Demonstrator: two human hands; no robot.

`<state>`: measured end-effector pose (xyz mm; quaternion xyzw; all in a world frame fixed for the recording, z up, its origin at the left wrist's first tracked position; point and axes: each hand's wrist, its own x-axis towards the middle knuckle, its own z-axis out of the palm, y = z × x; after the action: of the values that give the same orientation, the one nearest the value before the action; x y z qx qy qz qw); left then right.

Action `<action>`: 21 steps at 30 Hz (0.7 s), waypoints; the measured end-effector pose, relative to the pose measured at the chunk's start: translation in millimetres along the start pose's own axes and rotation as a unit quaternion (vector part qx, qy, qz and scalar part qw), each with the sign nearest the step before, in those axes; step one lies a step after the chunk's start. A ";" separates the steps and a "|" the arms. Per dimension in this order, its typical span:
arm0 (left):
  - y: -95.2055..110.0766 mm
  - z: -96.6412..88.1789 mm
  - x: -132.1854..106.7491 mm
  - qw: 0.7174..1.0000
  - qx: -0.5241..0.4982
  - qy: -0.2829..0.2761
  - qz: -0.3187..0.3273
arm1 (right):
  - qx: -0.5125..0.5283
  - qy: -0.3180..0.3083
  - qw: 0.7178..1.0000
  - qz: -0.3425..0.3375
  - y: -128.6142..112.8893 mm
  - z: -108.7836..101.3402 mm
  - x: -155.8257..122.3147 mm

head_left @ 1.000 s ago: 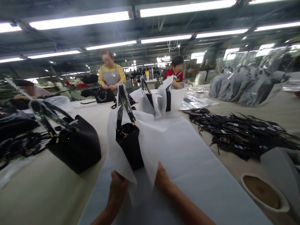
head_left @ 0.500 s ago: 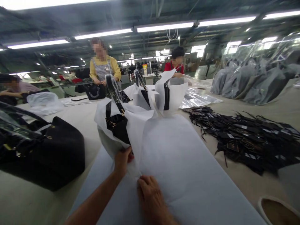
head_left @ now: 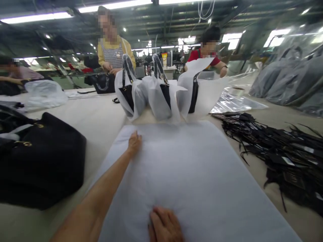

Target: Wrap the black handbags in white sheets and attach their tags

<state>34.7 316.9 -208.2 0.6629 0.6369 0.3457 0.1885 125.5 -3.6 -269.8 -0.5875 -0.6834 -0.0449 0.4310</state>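
My left hand [head_left: 134, 144] reaches forward and lies on the far left part of a stack of white wrapping sheets [head_left: 191, 174], its fingers together and flat. My right hand [head_left: 165, 226] rests palm down on the near edge of the same stack, fingers spread. Neither hand holds anything. Just beyond the sheets stand three black handbags wrapped in white sheets: one on the left [head_left: 128, 97], one in the middle [head_left: 161, 97], one on the right [head_left: 195, 94].
A bare black handbag [head_left: 42, 164] lies at my left. A heap of black tags with cords [head_left: 277, 151] covers the table at right. Two people [head_left: 112, 50] [head_left: 209, 53] stand across the table, a third sits far left [head_left: 15, 72]. Grey wrapped bags [head_left: 287, 84] pile at far right.
The wrapped handbag I held has gone forward to stand beside the other two. My left hand let go of it and lies on the sheets; my right hand stayed flat near me.
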 end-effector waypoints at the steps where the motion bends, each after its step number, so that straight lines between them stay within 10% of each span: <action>1: -7.3 -7.7 -17.0 1.000 0.009 -0.002 0.013 | -0.002 -0.020 1.000 -0.020 2.1 -6.8 1.1; 5: -26.9 -79.1 -77.3 0.996 0.053 0.041 0.061 | -0.012 -0.063 0.996 -0.065 5.9 -24.7 8.7; 10: -16.9 -242.5 -102.2 0.920 0.154 0.303 0.195 | 0.003 -0.041 0.995 -0.090 2.9 -26.3 16.6; 14: -1.5 -352.1 -74.5 0.880 0.074 0.464 0.068 | 0.007 -0.059 0.996 -0.067 1.9 -24.1 14.2; 21: 6.3 -382.8 -25.1 0.911 -0.275 0.294 -0.088 | 0.007 -0.089 0.995 -0.043 -1.2 -22.3 11.3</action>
<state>-226.9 218.8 54.8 0.3944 0.5987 0.6685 0.1975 137.1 -7.9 -248.1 -0.5562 -0.7439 -0.0067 0.3704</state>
